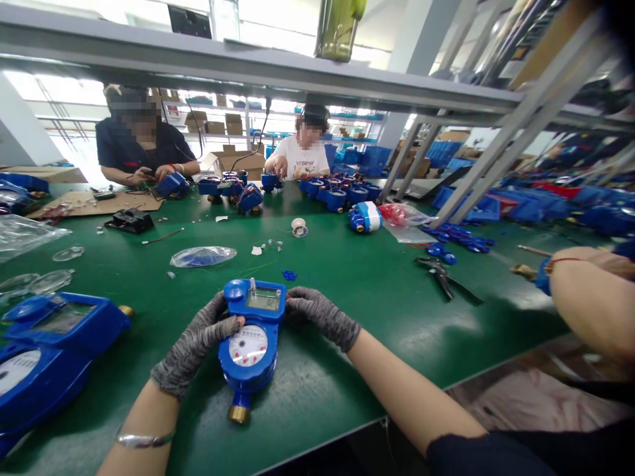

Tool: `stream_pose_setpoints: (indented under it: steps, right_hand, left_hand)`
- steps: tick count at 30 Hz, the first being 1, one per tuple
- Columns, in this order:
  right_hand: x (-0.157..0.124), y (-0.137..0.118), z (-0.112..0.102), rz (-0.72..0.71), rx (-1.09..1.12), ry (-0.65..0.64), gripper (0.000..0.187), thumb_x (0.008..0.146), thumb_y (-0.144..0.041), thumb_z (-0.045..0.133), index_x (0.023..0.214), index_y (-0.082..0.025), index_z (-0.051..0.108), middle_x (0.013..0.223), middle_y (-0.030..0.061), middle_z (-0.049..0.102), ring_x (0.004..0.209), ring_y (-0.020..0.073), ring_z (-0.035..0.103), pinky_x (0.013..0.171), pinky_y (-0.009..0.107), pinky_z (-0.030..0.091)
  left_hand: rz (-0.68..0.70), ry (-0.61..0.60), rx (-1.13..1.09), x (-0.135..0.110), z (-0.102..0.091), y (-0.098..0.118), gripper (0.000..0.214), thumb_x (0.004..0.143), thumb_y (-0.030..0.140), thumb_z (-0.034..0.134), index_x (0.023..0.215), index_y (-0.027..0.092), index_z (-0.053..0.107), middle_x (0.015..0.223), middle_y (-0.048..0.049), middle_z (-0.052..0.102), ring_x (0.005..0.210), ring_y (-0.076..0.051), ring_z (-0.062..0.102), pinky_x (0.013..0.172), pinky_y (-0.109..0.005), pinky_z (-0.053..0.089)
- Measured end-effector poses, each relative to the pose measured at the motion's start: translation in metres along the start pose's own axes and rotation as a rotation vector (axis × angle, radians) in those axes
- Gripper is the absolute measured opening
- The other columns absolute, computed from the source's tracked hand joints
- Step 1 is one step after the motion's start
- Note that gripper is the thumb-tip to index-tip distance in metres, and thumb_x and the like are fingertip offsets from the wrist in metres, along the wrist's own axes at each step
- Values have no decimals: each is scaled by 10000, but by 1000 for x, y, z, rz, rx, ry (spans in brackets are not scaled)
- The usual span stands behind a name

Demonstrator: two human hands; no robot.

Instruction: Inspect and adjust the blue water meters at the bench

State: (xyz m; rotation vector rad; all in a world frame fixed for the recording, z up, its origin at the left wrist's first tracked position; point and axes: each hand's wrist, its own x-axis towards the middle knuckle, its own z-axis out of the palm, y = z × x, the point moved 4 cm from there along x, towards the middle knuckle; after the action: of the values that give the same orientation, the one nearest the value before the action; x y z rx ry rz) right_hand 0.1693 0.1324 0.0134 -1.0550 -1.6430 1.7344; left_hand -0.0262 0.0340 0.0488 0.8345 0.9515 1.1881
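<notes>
A blue water meter point(251, 350) with a small display and a white round dial lies on the green table before me, its brass end toward me. My left hand point(203, 337), in a grey fingerless glove, is closed around its left side, the thumb beside the dial. My right hand point(320, 314), gloved alike, has its fingers bent against the right side of the display housing. Its fingertips are partly hidden, and any small part between them cannot be made out. Another blue water meter point(54, 350) lies to the left, cut off by the picture's edge.
Across the green table point(347, 370) two people work on water meters point(342, 192). A spool point(299, 228), a clear plastic bag point(203, 256) and pliers point(439, 276) lie between us. Another person's arm point(595, 297) reaches in at right. A shelf beam point(278, 73) crosses overhead.
</notes>
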Motion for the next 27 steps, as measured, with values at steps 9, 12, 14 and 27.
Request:
stream_pose_setpoints:
  steps: [9,12,14,27]
  right_hand:
    - [3,-5,19,16,209,-51,414,654,-410,730,944,-132,629,641,-4,626,520,85,537,511,217,440]
    - [3,0,23,-24,243,61,393,629,-371,725,931,-144,616,706,-3,651,557,91,553,535,224,454]
    - [0,7,25,-24,293,139,388,624,-355,714,934,-154,593,677,-14,640,549,99,554,534,230,458]
    - [-18,2,21,184,319,-35,472,643,-403,668,1039,-155,598,707,41,664,584,166,636,576,316,537]
  left_hand:
    - [-10,2,12,-1,2,3,564,812,220,706,1330,281,492,1323,-71,593,1206,-308,549,1050,-419,441]
    - [-25,24,67,-5,4,8,566,812,246,711,1331,265,485,1356,-81,564,1230,-312,528,1044,-411,446]
    - [-38,61,139,-9,1,11,587,815,293,712,1345,269,460,1395,-84,526,1261,-312,498,1024,-403,465]
    - [-145,-69,402,-25,-2,4,1066,714,381,799,1502,334,82,1522,-75,338,1338,-285,401,1095,-401,377]
